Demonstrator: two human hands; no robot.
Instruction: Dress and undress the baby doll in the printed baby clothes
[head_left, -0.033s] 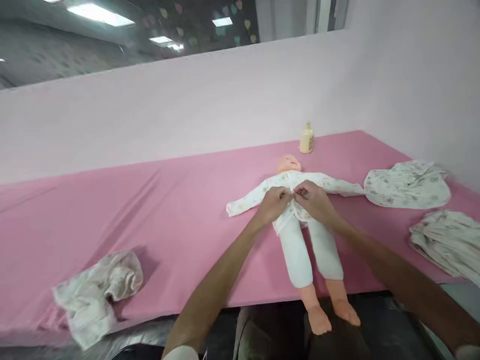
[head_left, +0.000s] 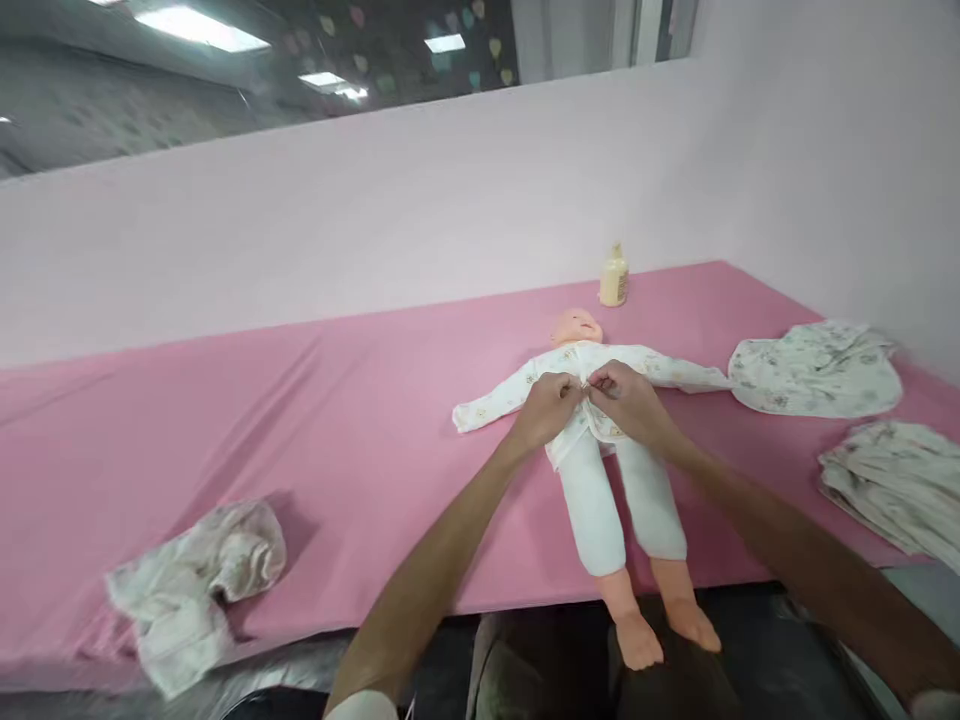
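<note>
A baby doll (head_left: 596,500) lies on its back on the pink padded table (head_left: 300,420), head toward the wall, arms spread, bare feet hanging over the front edge. It wears a white printed top and white trousers. My left hand (head_left: 551,405) and my right hand (head_left: 630,400) meet over the doll's chest. The fingers of both are pinched on the front opening of the top (head_left: 577,355), fingertips almost touching. What lies exactly between the fingertips is too small to see.
A small cream bottle (head_left: 613,278) stands by the wall behind the doll's head. A printed cloth (head_left: 814,368) and a folded printed cloth (head_left: 892,485) lie at the right. A crumpled white garment (head_left: 195,585) lies front left. Walls close the back and right.
</note>
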